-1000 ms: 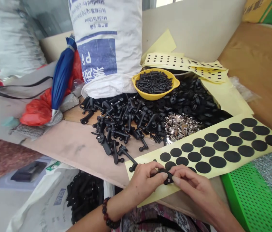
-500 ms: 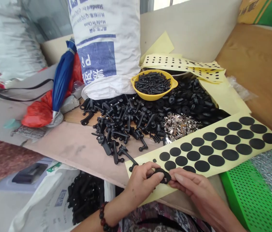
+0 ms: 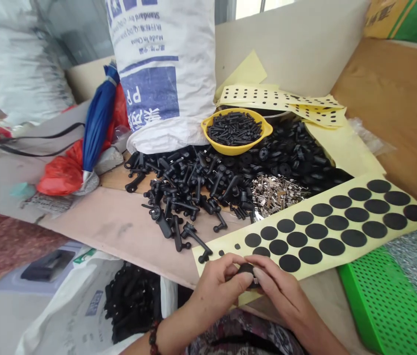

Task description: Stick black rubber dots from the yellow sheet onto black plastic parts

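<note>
Both hands meet over the near left end of a yellow backing sheet (image 3: 226, 242) that bears rows of round black stickers (image 3: 336, 223). My left hand (image 3: 221, 281) pinches a small black round plastic part (image 3: 246, 269), its thumb lying across the top. From the other side my right hand (image 3: 277, 288) grips the same part, fingers bent over its far edge. Much of the part is hidden by the fingers. Just beyond my left hand lies a black plastic arm with a ball end (image 3: 204, 257).
A heap of black arms (image 3: 189, 180) and a pile of metal clips (image 3: 277, 195) lie ahead. Behind them are a yellow bowl (image 3: 236, 149) of black screw-like pieces and black discs (image 3: 297, 162). A white sack (image 3: 164, 93) stands at the back, a green perforated basket (image 3: 386, 296) at right.
My right hand has moved inward and closed over the black part, its fingers now meeting those of my left hand. More of the sticker sheet's near edge shows.
</note>
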